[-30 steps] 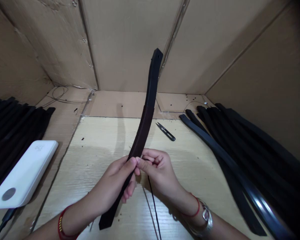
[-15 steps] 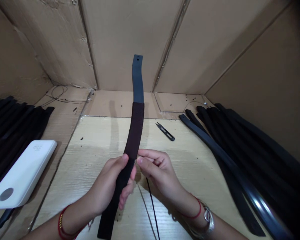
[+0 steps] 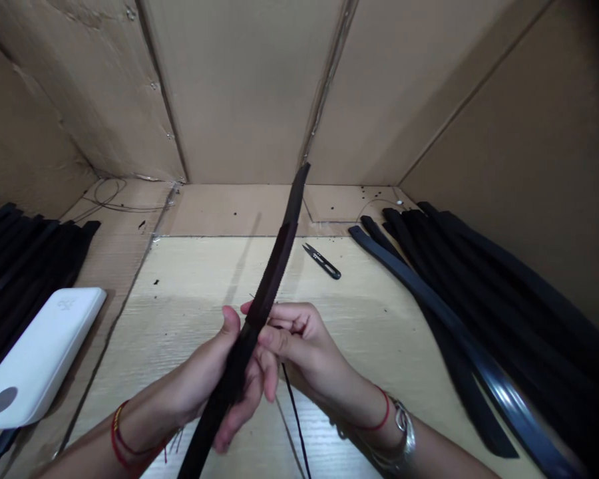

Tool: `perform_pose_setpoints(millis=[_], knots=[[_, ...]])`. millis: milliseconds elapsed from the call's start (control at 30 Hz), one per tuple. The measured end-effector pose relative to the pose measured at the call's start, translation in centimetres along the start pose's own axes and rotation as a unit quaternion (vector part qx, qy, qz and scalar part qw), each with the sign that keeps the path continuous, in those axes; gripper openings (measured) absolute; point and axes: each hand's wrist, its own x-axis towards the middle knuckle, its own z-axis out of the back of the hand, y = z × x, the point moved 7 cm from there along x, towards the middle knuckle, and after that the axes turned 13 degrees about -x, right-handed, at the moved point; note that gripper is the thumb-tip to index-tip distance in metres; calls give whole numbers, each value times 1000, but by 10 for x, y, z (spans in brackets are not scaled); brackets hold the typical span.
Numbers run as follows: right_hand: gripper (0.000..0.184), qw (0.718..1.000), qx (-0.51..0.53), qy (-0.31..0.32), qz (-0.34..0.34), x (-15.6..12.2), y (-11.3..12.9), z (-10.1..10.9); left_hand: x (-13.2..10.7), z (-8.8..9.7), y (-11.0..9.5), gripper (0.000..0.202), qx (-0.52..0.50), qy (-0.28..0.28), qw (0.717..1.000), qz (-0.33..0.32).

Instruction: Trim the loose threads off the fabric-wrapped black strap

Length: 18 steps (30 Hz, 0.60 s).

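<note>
1 long curved black strip (image 3: 260, 307) with dark brown serrated-edge sleeve (image 3: 277, 263), tilted upward mid-frame above pale wood-grain tabletop (image 3: 180, 332): left hand (image 3: 207, 369) supports it loosely, thumb lifted off, fingers underneath; right hand (image 3: 299, 342) clamped on its edge between thumb and fingers, thin black cord (image 3: 295, 412) hanging below. White rounded power bank (image 3: 50, 352) left, heaped black strips (image 3: 519, 299) right, 1 pair small black thread snips (image 3: 322, 261) farther up, brown cardboard wall (image 3: 249, 93) behind.
</note>
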Motion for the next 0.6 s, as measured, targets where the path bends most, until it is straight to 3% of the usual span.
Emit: perform_pose_setpoints(millis=[33,100,167,267,467,600], knots=[[28,1000,-5,-20,0,1,0,3,0,7,-8,84,57,-64,995,-51],[25,998,-11,-61,0,3,0,10,-6,16,-29,67,156,-183,958,-157],[22,996,-19,-87,0,5,0,14,-12,15,-42,51,222,-239,923,-206],[20,995,-37,-94,12,6,2,15,-13,11,-47,47,235,-240,913,-233],[28,991,-78,-108,-30,5,-6,18,-7,14,-34,50,122,-203,942,-237],[30,990,-98,-102,-13,5,-9,19,-5,15,-29,52,69,-190,953,-223]])
